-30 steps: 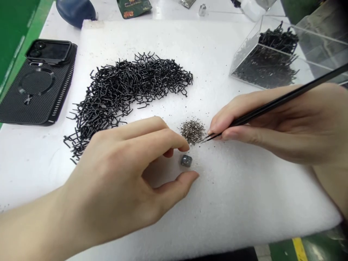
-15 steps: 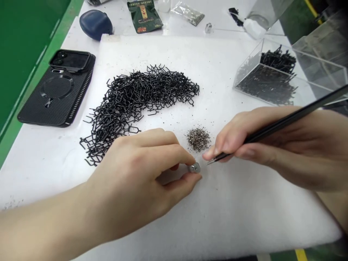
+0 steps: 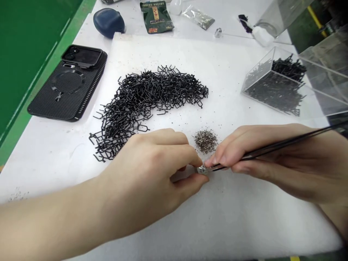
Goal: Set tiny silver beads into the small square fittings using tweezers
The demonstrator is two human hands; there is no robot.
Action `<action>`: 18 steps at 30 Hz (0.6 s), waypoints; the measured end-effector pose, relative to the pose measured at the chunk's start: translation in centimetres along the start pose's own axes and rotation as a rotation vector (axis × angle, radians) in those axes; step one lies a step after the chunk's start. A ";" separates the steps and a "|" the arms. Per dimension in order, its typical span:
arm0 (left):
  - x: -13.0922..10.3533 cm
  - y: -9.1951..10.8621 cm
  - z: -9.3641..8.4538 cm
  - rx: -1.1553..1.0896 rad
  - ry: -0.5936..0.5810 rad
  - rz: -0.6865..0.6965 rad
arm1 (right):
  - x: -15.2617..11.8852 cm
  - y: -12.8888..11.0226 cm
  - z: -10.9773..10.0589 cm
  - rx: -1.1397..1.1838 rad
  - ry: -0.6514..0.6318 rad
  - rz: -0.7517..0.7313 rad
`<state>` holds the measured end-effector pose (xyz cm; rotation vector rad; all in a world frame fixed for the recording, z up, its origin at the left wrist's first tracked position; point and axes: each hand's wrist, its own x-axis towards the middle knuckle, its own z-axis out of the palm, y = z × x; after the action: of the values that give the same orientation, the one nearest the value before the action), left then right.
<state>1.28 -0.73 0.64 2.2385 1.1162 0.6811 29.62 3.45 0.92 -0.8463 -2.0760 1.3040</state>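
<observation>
Two hands at lower centre: the left hand (image 3: 152, 174) pinches one small metal block (image 3: 202, 169) between thumb and forefinger; the right hand (image 3: 282, 166) grips one pair of black tweezers (image 3: 280, 144), tips at the block's right side. The block sits near the frame's centre, just below one pile of shiny bits (image 3: 206, 141), too tiny to count. One heap of black wires (image 3: 152, 88) curves above left. One phone (image 3: 69, 83) lies upper left; one clear box (image 3: 272, 88) of black pieces, upper right.
</observation>
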 end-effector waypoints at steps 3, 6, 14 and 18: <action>-0.1 0.0 0.0 -0.012 -0.004 -0.010 | -0.2 0.1 -0.1 -0.002 0.006 0.004; -0.2 0.0 0.1 -0.011 -0.008 -0.007 | -0.2 0.0 -0.1 -0.006 0.017 0.005; -0.1 0.0 0.2 -0.017 0.004 -0.005 | -0.7 0.3 -0.1 -0.014 0.090 -0.005; 0.0 0.1 0.2 -0.048 0.010 -0.009 | -0.7 0.7 -0.5 -0.152 0.356 -0.099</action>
<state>1.48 -0.80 0.59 2.1915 1.1023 0.7086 30.63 3.47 0.39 -0.9507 -1.9197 0.8785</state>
